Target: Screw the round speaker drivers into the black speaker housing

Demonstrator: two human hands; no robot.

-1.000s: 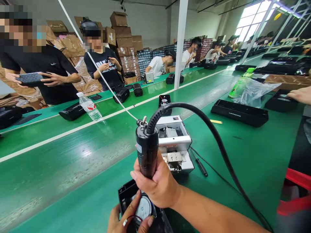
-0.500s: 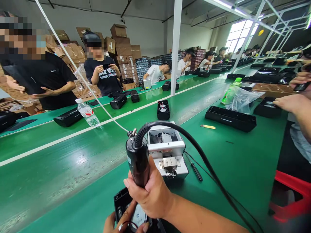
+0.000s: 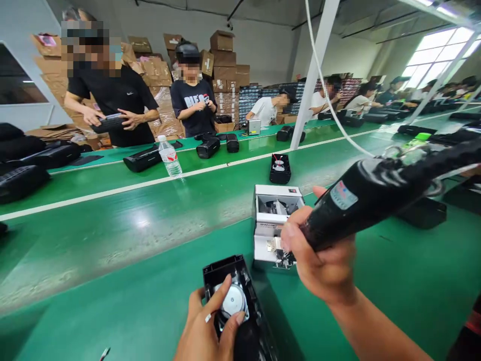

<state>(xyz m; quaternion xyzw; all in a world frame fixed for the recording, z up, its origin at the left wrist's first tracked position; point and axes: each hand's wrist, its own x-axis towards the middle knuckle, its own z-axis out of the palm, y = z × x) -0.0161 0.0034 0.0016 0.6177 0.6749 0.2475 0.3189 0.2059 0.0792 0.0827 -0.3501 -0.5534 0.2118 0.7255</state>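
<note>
Fingers of the right hand [image 3: 325,260] are wrapped tight round a black electric screwdriver [image 3: 370,200], which is tilted well over, its cabled end up to the right and its tip down at the front of a small white feeder box [image 3: 276,220] on the green belt [image 3: 112,235]. The tip itself is hidden behind the hand. The left hand [image 3: 208,328] lies on a black open housing [image 3: 236,301] at the near edge of the belt, thumb and forefinger spread either side of the round silver speaker [image 3: 233,300] set in it, pressing it rather than gripping. Just beyond the white box stands a small black part [image 3: 280,168] with wires inside. Farther along the belt are a water bottle [image 3: 169,156] and a long black speaker body [image 3: 143,159]. Across the line a person in a black shirt [image 3: 112,95] holds another black unit in both hands, with stacked cardboard boxes [image 3: 221,55] behind.
</note>
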